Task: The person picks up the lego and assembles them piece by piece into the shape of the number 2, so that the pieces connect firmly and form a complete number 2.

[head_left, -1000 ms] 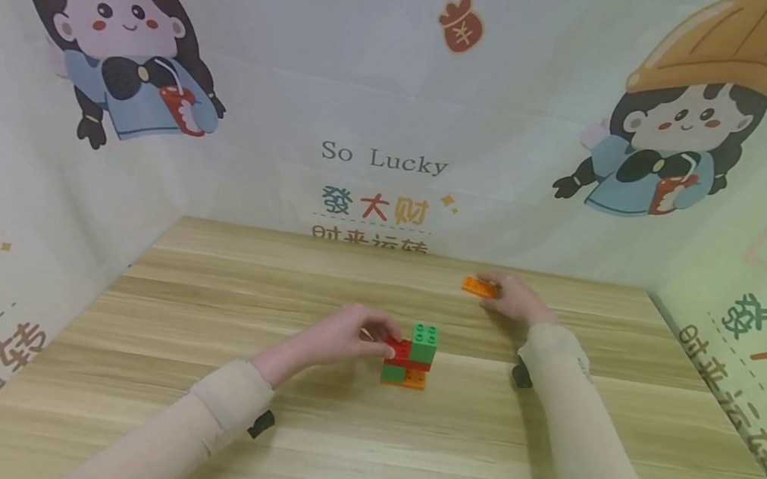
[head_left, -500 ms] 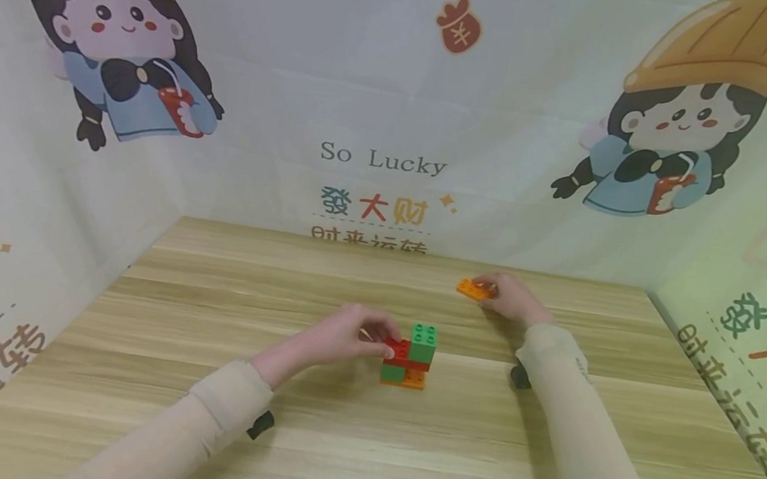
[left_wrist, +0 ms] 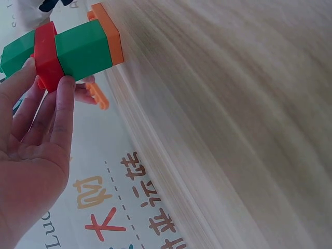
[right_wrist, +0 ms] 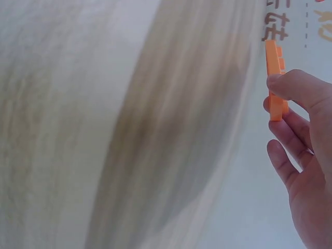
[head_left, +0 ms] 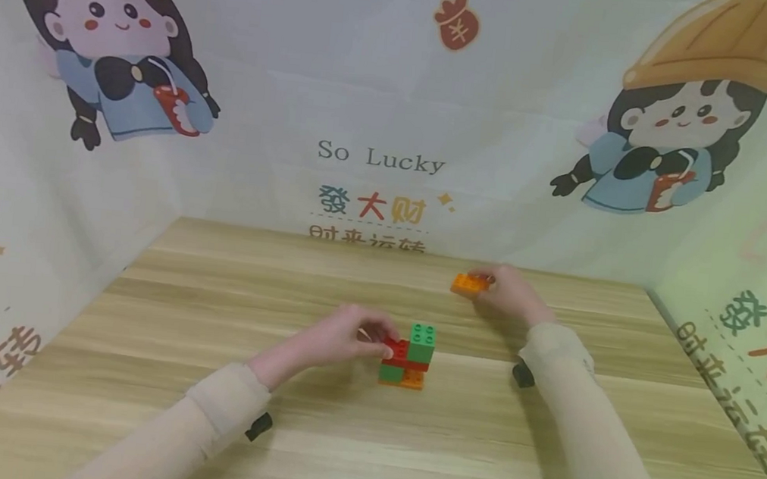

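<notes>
Near the middle of the table stands a small stack of toy building bricks. At its bottom is a flat orange brick (head_left: 414, 380), with a green brick (left_wrist: 85, 50) on its left part. A red brick (left_wrist: 47, 58) lies across that, carrying another green brick (head_left: 422, 344) on its right end. My left hand (head_left: 351, 332) pinches the red brick's left end between thumb and fingers. Farther back and to the right, my right hand (head_left: 511, 290) holds a second flat orange brick (right_wrist: 273, 59) by one end, above the table, studs showing in the head view.
The wooden table (head_left: 212, 316) ends at a pale printed cloth (head_left: 270, 131) hung behind it and along both sides. A dark wrist camera (head_left: 259, 426) sits under the left sleeve, another dark camera (head_left: 522, 374) under the right.
My right hand has shifted slightly left with the flat orange brick, and the brick's tilt has changed a little. The left hand and the stack stay in place.
</notes>
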A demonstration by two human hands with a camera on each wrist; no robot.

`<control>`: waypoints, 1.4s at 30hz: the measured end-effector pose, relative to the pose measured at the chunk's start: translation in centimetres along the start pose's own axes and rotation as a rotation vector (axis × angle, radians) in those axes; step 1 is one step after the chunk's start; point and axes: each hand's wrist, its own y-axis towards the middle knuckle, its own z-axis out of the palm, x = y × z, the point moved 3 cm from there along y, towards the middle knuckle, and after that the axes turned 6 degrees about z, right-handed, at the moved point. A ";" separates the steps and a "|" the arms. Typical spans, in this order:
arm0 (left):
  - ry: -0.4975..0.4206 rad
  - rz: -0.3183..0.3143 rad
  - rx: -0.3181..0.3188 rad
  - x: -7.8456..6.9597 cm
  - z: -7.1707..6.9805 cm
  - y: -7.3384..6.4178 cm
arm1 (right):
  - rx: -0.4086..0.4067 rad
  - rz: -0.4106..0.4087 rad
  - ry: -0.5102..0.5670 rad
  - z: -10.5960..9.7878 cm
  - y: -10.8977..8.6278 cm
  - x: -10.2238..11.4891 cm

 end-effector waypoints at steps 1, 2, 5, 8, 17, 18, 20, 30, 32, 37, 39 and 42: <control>0.000 0.004 0.000 0.0 0.0 0.1 | -0.006 0.002 0.005 -0.2 -0.1 0.1; 0.000 0.006 0.000 0.0 0.0 0.1 | -0.014 -0.006 0.005 -0.4 -0.1 0.2; -0.001 0.007 0.001 0.0 0.0 0.2 | -0.037 -0.023 -0.006 -1.0 -0.2 0.7; 0.003 0.007 0.003 0.1 0.1 0.2 | -0.072 -0.064 -0.012 -1.5 -0.4 1.4; 0.002 0.003 0.004 0.1 0.2 0.1 | -0.157 -0.137 0.021 -2.2 -1.1 3.1; 0.002 0.002 0.004 0.1 0.2 0.1 | -0.165 -0.141 0.029 -2.3 -1.3 3.3; -0.003 0.003 0.004 0.1 0.2 0.0 | -0.179 -0.148 0.049 -2.4 -1.6 3.8; -0.009 -0.001 -0.004 -0.1 0.1 -0.1 | -0.256 -0.239 0.115 -3.2 -3.2 6.1; -0.008 -0.001 -0.007 -0.1 0.0 -0.1 | -0.267 -0.256 0.127 -3.3 -3.6 6.7; -0.010 -0.010 -0.005 0.1 0.0 0.0 | -0.283 -0.281 0.166 -3.6 -4.8 8.2; -0.012 -0.009 -0.002 0.2 0.0 0.0 | -0.288 -0.290 0.180 -3.6 -5.4 8.7; -0.014 -0.006 0.000 0.2 0.0 0.0 | -0.291 -0.310 0.195 -3.6 -6.1 9.3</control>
